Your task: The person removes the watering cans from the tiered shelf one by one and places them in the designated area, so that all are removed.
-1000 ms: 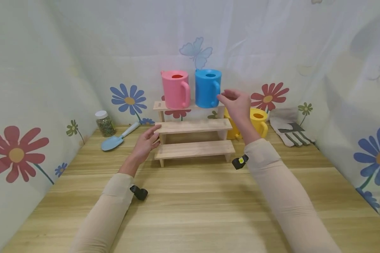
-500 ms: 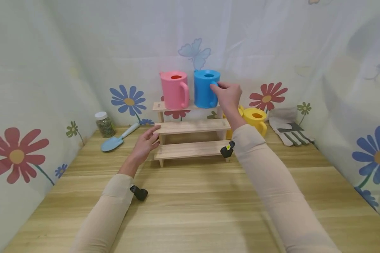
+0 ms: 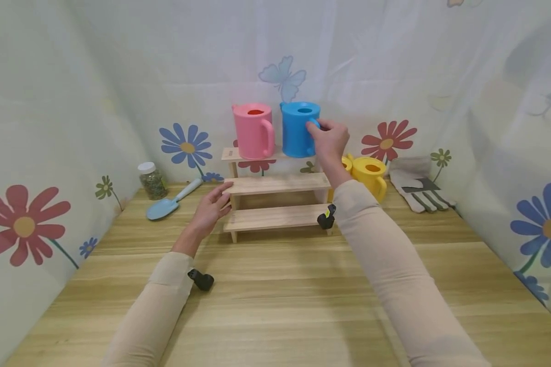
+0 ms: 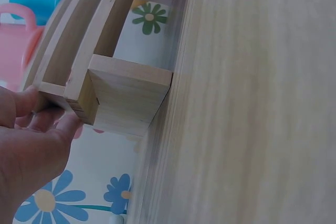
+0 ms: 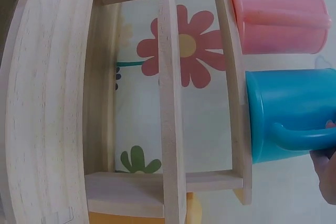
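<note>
Right grip (image 3: 331, 141) has moved leftward, now pinching the handle (image 5: 304, 139) of the blue watering can (image 3: 296, 133), which stands just left on the top tier (image 3: 278, 153).

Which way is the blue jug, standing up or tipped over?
Standing up: the blue jug rests on the top shelf, its opening facing up.

Soft, even light is washing over the white curtain (image 3: 188, 56) and the desk (image 3: 266, 316) in the head view, where a faint shadow is spreading beside the right sleeve (image 3: 395, 270) and a pale sheen is lying toward the bottom. Dimmer, cooler tones are veiling both wrist views; their wide lenses are bowing the wooden shelf (image 5: 47, 98), and shade is darkening the right wrist view's upper-left corner.
</note>
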The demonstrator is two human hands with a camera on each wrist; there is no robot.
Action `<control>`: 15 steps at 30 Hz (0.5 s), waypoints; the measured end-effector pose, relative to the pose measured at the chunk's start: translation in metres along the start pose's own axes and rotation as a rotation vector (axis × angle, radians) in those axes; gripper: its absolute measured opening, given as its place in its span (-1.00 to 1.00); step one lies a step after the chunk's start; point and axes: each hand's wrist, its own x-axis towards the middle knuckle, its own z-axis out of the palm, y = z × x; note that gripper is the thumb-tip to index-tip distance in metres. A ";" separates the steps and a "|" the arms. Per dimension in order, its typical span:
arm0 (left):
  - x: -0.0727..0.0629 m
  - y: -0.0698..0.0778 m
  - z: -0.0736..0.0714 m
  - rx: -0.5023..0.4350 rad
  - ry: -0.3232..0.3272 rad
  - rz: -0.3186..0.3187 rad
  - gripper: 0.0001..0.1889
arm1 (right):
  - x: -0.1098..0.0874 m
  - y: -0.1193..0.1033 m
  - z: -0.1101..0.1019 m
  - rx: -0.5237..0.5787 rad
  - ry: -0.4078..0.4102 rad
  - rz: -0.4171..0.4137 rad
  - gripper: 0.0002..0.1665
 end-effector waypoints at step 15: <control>-0.001 0.001 0.000 -0.002 0.002 0.012 -0.52 | -0.001 -0.003 -0.008 -0.060 -0.006 0.039 -0.56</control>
